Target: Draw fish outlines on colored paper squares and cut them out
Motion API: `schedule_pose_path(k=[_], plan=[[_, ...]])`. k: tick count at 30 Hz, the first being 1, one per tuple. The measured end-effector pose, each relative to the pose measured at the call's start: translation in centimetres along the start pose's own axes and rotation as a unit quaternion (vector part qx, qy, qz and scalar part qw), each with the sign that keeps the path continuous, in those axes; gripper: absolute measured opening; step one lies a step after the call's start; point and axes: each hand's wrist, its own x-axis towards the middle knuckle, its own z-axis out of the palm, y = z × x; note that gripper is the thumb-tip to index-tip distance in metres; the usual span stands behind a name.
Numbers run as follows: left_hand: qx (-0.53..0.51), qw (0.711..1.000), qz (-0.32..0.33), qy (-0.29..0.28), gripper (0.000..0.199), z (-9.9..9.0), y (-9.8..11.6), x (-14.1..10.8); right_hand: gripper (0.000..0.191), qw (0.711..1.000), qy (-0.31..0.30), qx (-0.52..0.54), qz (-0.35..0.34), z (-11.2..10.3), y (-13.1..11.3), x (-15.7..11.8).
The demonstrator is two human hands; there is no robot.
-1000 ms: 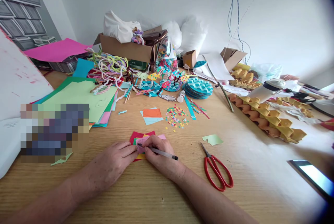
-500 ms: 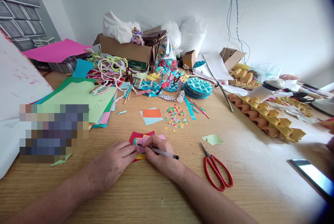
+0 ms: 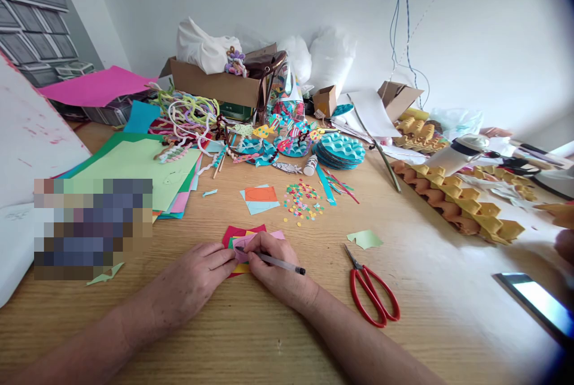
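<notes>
My left hand lies with its fingers stretched out on the left edge of a small pile of paper, holding it down. Pink paper with a drawn line on it tops the pile, over red, green and yellow pieces. My right hand is closed round a pen with a clear barrel and dark cap end; its tip meets the pink paper. Red-handled scissors lie to the right, blades slightly apart or closed, I cannot tell. Beyond the hands, orange paper with a drawn outline rests on light blue paper.
Colourful paper dots lie ahead. Left is a stack of coloured sheets; right are a green scrap, an egg tray and a phone. Blue wavy-edged discs and pipe cleaners stand further back.
The pen's back end has shifted slightly left with my right hand as it moves over the pink paper. Another person's hand at the right edge has moved. My left hand stays put.
</notes>
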Motion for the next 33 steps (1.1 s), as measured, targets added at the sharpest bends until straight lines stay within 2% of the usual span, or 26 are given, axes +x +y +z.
schedule_pose_path(k=[6,13,20,28,33], plan=[[0.012,1.000,-0.001,-0.005,0.036,-0.09,0.01,0.02,0.012,1.000,0.015,-0.013,-0.006,-0.16,-0.12,0.02],[0.009,1.000,0.004,-0.003,0.037,-0.10,-0.03,0.15,0.010,1.000,0.000,-0.005,-0.005,-0.02,0.25,-0.06],[-0.002,1.000,-0.002,-0.006,0.035,0.02,-0.08,0.01,0.010,1.000,0.013,-0.013,-0.023,-0.13,0.18,0.09],[0.008,1.000,0.001,-0.003,0.037,-0.05,-0.04,0.11,0.008,1.000,-0.002,0.001,-0.010,-0.07,-0.03,0.00],[0.012,1.000,0.007,0.002,0.035,-0.12,-0.07,0.09,0.011,1.000,0.012,-0.017,-0.015,-0.18,0.04,0.12]])
